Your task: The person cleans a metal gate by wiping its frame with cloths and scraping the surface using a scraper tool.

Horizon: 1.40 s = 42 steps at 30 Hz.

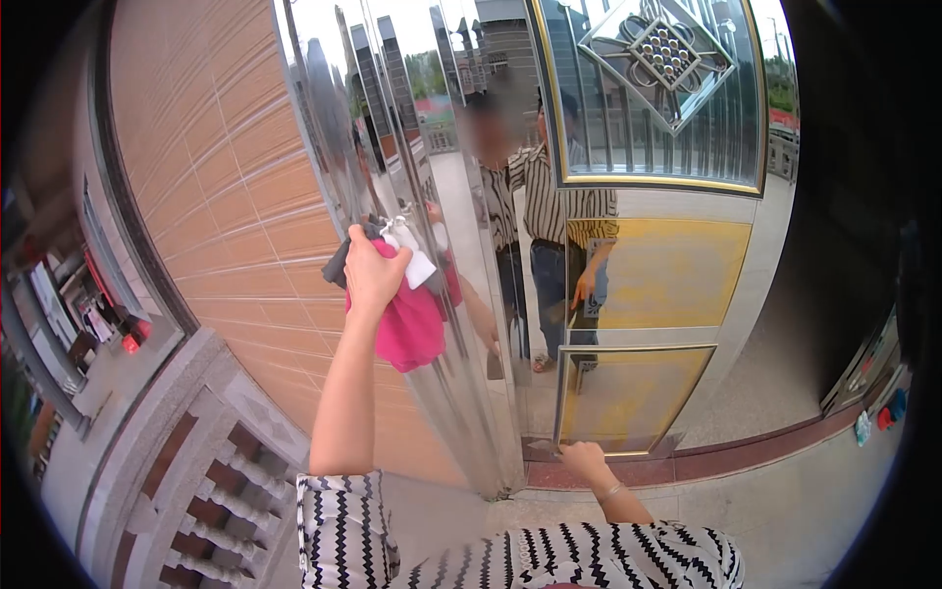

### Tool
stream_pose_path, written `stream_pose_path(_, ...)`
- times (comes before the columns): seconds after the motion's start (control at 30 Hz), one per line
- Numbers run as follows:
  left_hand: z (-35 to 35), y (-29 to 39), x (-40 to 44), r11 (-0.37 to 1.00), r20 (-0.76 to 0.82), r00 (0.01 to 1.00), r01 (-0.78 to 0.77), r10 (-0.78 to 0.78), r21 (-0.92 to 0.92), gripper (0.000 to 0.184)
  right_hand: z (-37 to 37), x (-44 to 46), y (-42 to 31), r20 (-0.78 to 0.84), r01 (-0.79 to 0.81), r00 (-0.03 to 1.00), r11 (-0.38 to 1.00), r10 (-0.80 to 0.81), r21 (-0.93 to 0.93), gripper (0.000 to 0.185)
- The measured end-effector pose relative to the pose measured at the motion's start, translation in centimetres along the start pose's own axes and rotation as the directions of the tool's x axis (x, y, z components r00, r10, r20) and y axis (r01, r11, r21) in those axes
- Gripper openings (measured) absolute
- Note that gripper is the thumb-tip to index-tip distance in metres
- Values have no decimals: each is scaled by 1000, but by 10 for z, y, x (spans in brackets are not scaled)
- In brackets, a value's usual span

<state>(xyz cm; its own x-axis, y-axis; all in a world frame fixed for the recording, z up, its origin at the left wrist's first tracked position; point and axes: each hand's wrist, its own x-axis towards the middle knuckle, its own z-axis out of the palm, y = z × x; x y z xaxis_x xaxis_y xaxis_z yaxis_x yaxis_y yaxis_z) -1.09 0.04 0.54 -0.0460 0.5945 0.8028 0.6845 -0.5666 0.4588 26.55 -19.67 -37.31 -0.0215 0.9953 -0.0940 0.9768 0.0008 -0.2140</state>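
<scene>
My left hand (373,273) is raised and closed around a bunched pink cloth (410,324) with dark grey and white parts. It presses the cloth against the mirror-finish metal door frame (461,383), and the pink part hangs below my fingers. Lower down, my right hand (587,461) has curled fingers close to the bottom corner of the metal door (535,402). Whatever it may hold is too small or hidden to make out. The door carries yellow panels (659,273) and a glass pane with a diamond ornament (669,54).
An orange tiled wall (226,177) adjoins the frame on the left. Below it stands a stone balustrade (231,491). A dark red sill (706,466) runs under the door, and a dark opening lies to the right. Small coloured items (888,412) sit at far right.
</scene>
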Motion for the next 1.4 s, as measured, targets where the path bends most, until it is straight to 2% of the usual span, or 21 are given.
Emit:
stream_pose_path(0.03,1,0,0,1000,-17,1000,-2,3,24,60,48,-6,10,-144,41,990,948,5,314,31)
stream_pose_path(0.07,0,4,5,1000,-36,999,-4,5,28,60,78,0,20,-273,124,961,801,51,585,36)
stream_pose_path(0.17,1,4,-7,998,-19,998,56,-56,6,60,46,-30,11,-27,68,998,881,-63,467,39)
stream_pose_path(0.27,-1,3,-10,980,26,985,174,-173,-93,60,21,-29,3,-216,245,967,714,-134,656,39)
stream_pose_path(0.37,19,-33,-44,916,-7,970,227,-243,-332,62,-31,-33,-29,-141,160,987,556,-77,816,43)
stream_pose_path(0.4,27,-42,-64,890,-20,965,232,-260,-392,62,-41,-37,-33,-224,229,972,518,-74,824,44)
stream_pose_path(0.43,24,-25,-86,832,44,949,296,-313,-469,60,-49,-39,-35,-303,297,951,481,-67,825,46)
stream_pose_path(0.47,40,-40,-108,737,92,945,303,-314,-604,57,-55,-38,-38,-377,362,924,445,-57,819,47)
stream_pose_path(0.5,39,-23,-131,622,163,912,379,-376,-685,54,-60,-36,-39,-428,401,903,416,-31,816,48)
stream_pose_path(0.53,49,-30,-153,560,217,886,432,-409,-707,68,-65,-34,-42,-475,439,880,388,-3,810,48)
stream_pose_path(0.63,67,-21,-209,384,306,804,531,-510,-755,92,-92,-29,-55,-591,549,806,350,18,759,50)
stream_pose_path(0.67,65,-7,-220,315,356,779,559,-515,-767,98,-106,-30,-61,-640,589,768,390,0,708,49)
stream_pose_path(0.77,62,8,-242,352,437,743,641,-507,-682,83,-144,-30,-83,-786,688,608,565,-108,455,44)
stream_pose_path(0.8,61,13,-245,359,463,735,658,-495,-662,80,-147,-29,-88,-794,687,597,581,-111,436,43)
stream_pose_path(0.83,67,11,-252,373,419,764,619,-491,-691,69,-150,-27,-92,-803,686,585,597,-114,416,43)
stream_pose_path(0.9,66,17,-255,381,394,792,581,-466,-719,65,-150,-22,-96,-826,678,550,642,-119,359,42)
stream_pose_path(1.03,65,25,-259,400,372,808,560,-457,-725,58,-141,-17,-91,-805,627,582,695,-117,352,43)
stream_pose_path(1.13,76,16,-265,150,408,820,499,-402,-854,57,-139,-17,-84,-786,601,603,724,-132,340,44)
stream_pose_path(1.23,83,22,-267,-187,440,816,398,-375,-898,63,-141,-16,-77,-779,573,607,766,-157,292,45)
stream_pose_path(1.33,90,23,-279,317,336,875,447,-349,-836,56,-143,-19,-74,-764,543,603,820,-228,184,47)
stream_pose_path(1.4,89,32,-277,303,423,804,562,-418,-770,49,-142,-19,-73,-764,563,573,820,-296,104,48)
